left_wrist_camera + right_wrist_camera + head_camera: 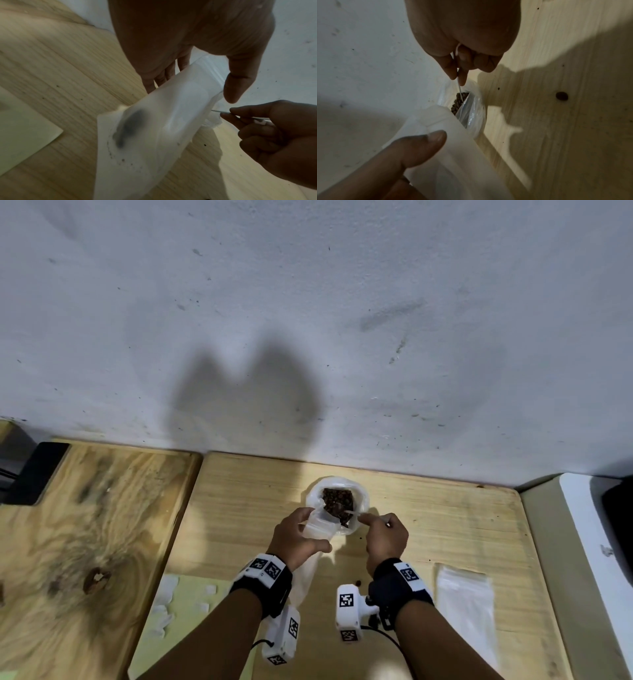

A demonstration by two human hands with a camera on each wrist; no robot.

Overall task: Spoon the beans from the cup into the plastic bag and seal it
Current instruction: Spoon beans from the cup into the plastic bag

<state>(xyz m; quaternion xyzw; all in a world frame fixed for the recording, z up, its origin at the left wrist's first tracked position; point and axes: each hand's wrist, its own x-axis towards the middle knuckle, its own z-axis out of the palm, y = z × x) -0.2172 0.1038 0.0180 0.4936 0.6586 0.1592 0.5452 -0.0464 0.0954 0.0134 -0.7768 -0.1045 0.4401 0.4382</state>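
Observation:
A translucent cup [363, 495] of dark beans [338, 501] stands near the wall. My left hand [296, 537] grips the mouth of the plastic bag [320, 525] right at the cup's near rim. The bag [154, 128] hangs down to the table with a small dark clump of beans [130, 125] inside. My right hand [385, 534] pinches a thin white spoon [354, 513]. In the right wrist view the spoon [459, 89] reaches down into the cup's beans [458, 101], beside the bag [453, 148]; its bowl is hidden.
A spare flat plastic bag [466, 604] lies at the right on the wooden table [445, 518]. Loose beans [358, 582] lie between my wrists. A pale yellow sheet [191, 611] with white scraps sits front left. A white appliance [589, 542] borders the right.

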